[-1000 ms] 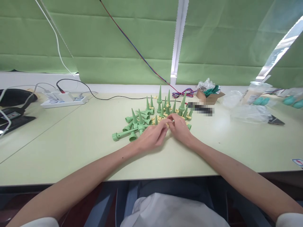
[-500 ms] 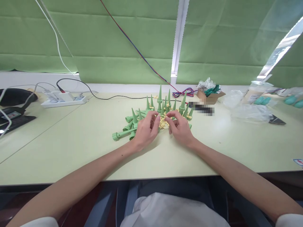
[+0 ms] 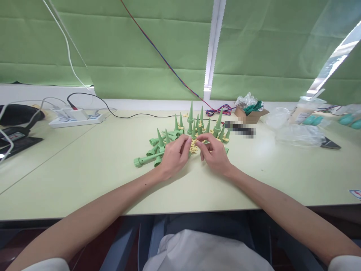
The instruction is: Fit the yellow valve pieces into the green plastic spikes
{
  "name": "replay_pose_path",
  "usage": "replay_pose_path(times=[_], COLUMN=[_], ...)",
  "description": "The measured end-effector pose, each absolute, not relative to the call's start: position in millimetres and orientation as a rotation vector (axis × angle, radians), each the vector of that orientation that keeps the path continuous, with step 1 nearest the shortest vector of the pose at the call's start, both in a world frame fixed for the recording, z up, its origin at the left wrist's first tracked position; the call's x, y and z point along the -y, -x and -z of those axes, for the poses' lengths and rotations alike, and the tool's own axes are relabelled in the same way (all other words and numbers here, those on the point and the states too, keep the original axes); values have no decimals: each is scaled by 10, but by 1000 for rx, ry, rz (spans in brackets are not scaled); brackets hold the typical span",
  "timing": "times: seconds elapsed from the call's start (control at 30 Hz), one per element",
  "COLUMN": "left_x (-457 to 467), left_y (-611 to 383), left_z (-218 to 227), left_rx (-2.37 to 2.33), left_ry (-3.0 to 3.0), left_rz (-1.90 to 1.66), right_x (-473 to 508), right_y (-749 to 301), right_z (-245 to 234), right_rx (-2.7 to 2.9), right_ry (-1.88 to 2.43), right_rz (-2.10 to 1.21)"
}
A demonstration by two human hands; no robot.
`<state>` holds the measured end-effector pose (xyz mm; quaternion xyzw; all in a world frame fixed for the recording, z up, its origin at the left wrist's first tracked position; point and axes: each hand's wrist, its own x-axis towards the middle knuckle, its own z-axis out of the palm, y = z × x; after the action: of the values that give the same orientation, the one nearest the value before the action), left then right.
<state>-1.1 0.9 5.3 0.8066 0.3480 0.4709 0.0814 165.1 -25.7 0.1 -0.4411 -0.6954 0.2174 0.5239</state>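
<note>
A cluster of green cone-shaped spikes (image 3: 191, 124) lies and stands on the pale table (image 3: 84, 165), with small yellow pieces (image 3: 194, 146) scattered among them. My left hand (image 3: 175, 156) rests at the near edge of the cluster, its fingers curled and pinched toward the yellow pieces. My right hand (image 3: 214, 152) sits just to the right, fingers pinched close to the left hand's fingertips over the yellow pieces. What each pinch holds is too small to make out.
A white power strip (image 3: 76, 118) with cables lies at the back left, dark devices (image 3: 17, 135) at the far left. A small cardboard box (image 3: 249, 113) with plastic wrap, clear bags (image 3: 299, 133) and a bottle (image 3: 303, 109) stand at the back right. Green blinds hang behind.
Both hands have lifted a little from the table and drawn their fingertips together over the yellow pieces; earlier they lay flatter and overlapped.
</note>
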Motion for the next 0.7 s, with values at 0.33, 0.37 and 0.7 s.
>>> replay_pose_path(times=[0.33,0.37,0.7], left_x=[-19,-18,-35], left_y=[14,12,4], left_z=[-30,-29,-104], left_rx=[-1011,-1007,-1142], left_ry=[-2429,-2428,-2158], left_rz=[-1419,-1423,-1575], right_x=[260,258,207], right_y=[-1646,-1646,-1684], right_z=[-18,-17,3], right_rx=[1690,1688,1641], right_ry=[983,982,1103], right_rz=[-487,-484,-466])
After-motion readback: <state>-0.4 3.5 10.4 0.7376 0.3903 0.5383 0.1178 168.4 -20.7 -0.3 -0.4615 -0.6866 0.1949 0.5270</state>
